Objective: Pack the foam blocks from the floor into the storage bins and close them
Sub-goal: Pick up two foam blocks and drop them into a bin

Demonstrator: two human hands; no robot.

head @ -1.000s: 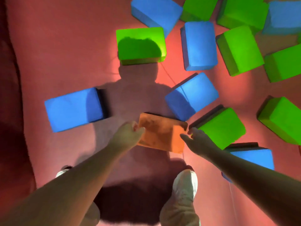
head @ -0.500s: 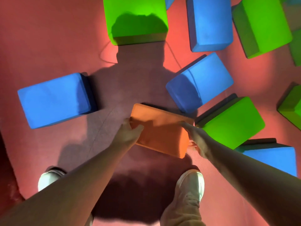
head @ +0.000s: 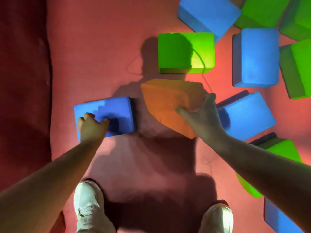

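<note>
r hand (head: 200,115) grips the orange block (head: 165,105) by its right end, thumb on top; block looks lifted & tilted, near corner dipping, long axis unclear. l hand (head: 91,126) curls over the blue block (head: 114,110), which lies flat on the floor (head: 94,56), long axis left-right. step: pickup. next: lift blue, carry both to a bin, none in view.
</note>
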